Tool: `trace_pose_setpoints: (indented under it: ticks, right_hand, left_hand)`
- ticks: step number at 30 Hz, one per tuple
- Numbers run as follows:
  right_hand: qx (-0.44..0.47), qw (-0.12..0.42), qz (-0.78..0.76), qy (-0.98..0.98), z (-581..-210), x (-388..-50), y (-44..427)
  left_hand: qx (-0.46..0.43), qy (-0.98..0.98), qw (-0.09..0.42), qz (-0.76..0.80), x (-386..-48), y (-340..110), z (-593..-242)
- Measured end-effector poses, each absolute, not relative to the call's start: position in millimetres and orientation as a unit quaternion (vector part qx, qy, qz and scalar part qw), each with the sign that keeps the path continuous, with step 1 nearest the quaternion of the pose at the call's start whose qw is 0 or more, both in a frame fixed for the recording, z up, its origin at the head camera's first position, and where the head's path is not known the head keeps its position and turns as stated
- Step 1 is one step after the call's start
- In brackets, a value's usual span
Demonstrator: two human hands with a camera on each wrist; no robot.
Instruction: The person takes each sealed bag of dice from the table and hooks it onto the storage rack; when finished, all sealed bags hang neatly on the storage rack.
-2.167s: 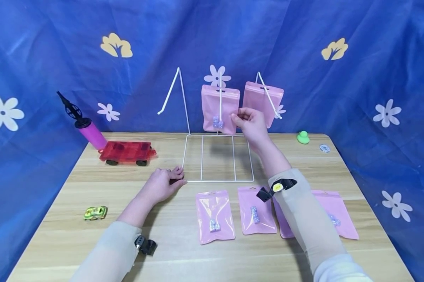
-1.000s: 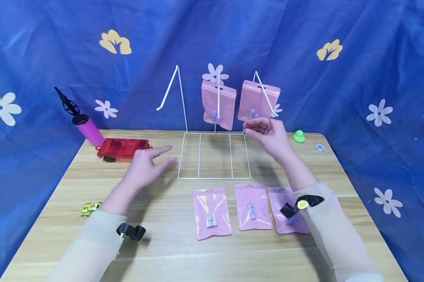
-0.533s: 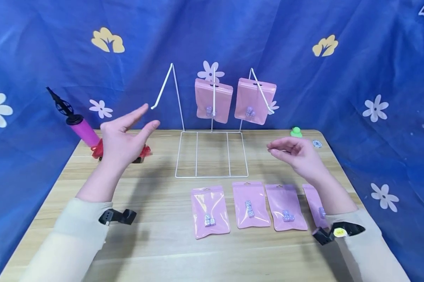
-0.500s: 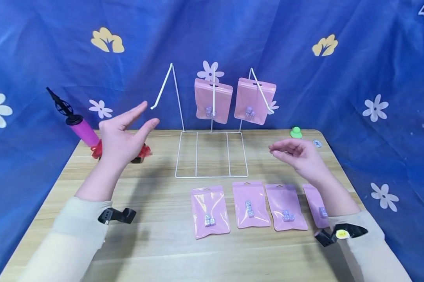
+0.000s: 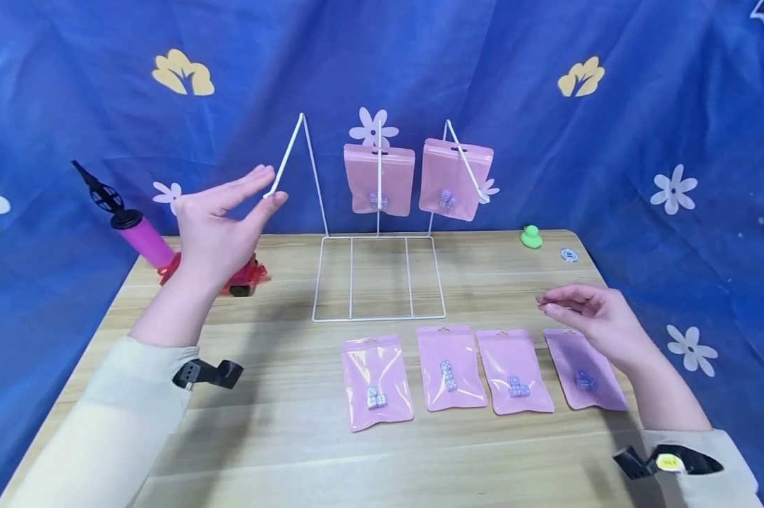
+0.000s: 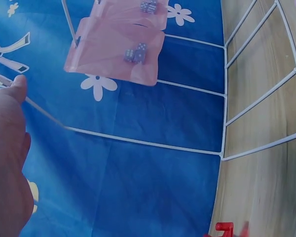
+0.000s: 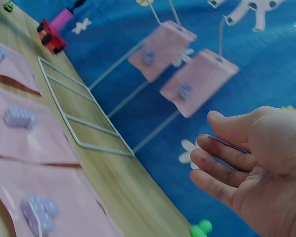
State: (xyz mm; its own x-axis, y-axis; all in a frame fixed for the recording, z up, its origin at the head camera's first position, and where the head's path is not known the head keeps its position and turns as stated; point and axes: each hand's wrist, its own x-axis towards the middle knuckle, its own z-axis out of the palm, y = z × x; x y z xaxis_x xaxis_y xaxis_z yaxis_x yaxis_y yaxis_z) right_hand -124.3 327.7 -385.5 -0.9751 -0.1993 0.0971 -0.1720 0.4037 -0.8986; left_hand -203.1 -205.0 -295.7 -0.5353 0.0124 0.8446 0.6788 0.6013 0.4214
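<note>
A white wire rack point(image 5: 379, 319) stands on the table. Two pink zip bags with dice, a middle bag point(image 5: 394, 173) and a right bag point(image 5: 451, 185), hang from its hooks. My left hand point(image 5: 219, 229) has thumb and fingers at the tip of the bare left hook point(image 5: 288, 152), pinching it lightly. My right hand point(image 5: 600, 324), fingers loosely bent and holding nothing, hovers above the rightmost pink zip bag point(image 5: 600, 384) lying on the table. Left of that lie more dice bags: one bag point(image 5: 524, 360), another bag point(image 5: 464, 388), and a leftmost bag point(image 5: 388, 367).
A pink pump point(image 5: 145, 240) and a red toy cart point(image 5: 248, 279) stand behind my left forearm. A green duck point(image 5: 531, 237) and a poker chip point(image 5: 568, 255) sit at the back right. A blue flowered curtain point(image 5: 521, 85) hangs behind the table.
My right hand let go of the middle hanging bag and moved right and down toward the lying bags. My left hand left the rack's base and rose to the left hook.
</note>
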Motion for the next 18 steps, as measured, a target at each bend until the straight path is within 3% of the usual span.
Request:
trace_pose_setpoints:
  ticks: [9,18]
  right_hand:
    - [-0.054,-0.028,-0.549,0.833,-402,-103,371]
    - [-0.003,-0.012,-0.652,0.758,-431,-90,417]
  left_hand:
    - [-0.250,-0.767,0.441,-0.393,-200,-197,-288]
    - [-0.264,-0.765,0.451,-0.376,-210,-203,-294]
